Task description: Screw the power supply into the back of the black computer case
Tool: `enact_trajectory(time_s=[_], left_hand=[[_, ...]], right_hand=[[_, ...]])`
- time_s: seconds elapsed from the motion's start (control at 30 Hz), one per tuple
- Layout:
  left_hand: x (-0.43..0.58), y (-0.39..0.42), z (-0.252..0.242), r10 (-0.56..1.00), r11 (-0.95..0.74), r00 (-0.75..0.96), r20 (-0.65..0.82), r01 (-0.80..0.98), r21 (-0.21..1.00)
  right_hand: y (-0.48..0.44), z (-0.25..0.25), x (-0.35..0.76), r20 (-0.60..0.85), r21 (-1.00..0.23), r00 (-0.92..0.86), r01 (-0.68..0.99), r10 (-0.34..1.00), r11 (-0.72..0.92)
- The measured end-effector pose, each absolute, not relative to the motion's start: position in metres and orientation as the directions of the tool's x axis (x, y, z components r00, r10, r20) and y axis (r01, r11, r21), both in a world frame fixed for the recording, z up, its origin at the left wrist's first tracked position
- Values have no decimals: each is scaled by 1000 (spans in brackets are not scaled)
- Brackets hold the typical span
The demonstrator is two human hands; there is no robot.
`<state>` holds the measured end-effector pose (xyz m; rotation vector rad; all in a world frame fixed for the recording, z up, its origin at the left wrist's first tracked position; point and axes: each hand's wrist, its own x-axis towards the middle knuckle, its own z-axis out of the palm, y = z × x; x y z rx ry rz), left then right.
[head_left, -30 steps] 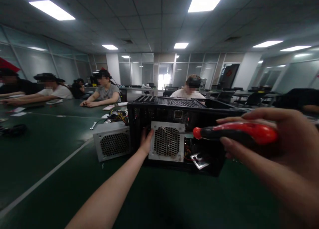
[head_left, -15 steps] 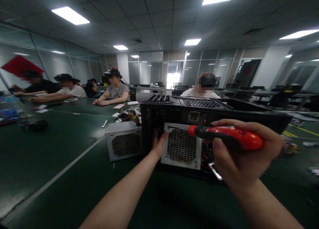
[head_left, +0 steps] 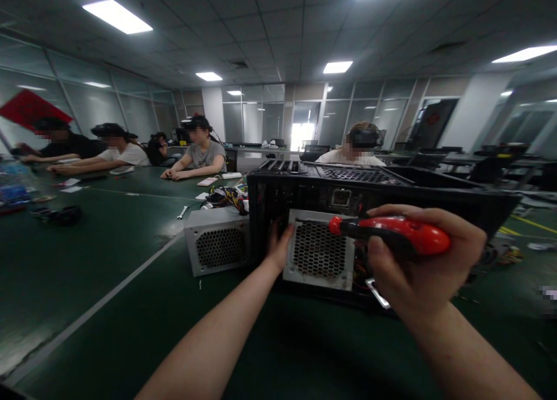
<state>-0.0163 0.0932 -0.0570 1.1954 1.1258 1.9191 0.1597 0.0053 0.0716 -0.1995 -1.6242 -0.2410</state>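
Note:
A black computer case lies on its side in front of me, its rear facing me. In its opening sits a grey power supply with a honeycomb grille. My left hand grips this power supply by its left edge, thumb on the front and the other fingers partly hidden inside the case. A red and black screwdriver is held in my right hand, fingers wrapped round its handle. Its red front end overlaps the upper part of the grille; whether it touches metal I cannot tell.
A second grey power supply stands left of the case, with bundled cables behind it. A wrench lies on the green table. Several people sit around the table, one person directly behind the case.
The view has tipped slightly downward. My right hand with the screwdriver has shifted a little to the left; my left hand keeps its grip on the power supply.

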Motion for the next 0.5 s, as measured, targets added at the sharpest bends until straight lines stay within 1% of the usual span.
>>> enact_trajectory(time_s=[0.23,0.5], left_hand=[[-17,92,-56,828,-451,-403,391,-62,891],[-17,93,-57,817,-467,-406,408,-51,883]], right_hand=[[4,71,157,998,-11,-61,299,30,954],[1,70,159,998,-9,-56,311,28,950]])
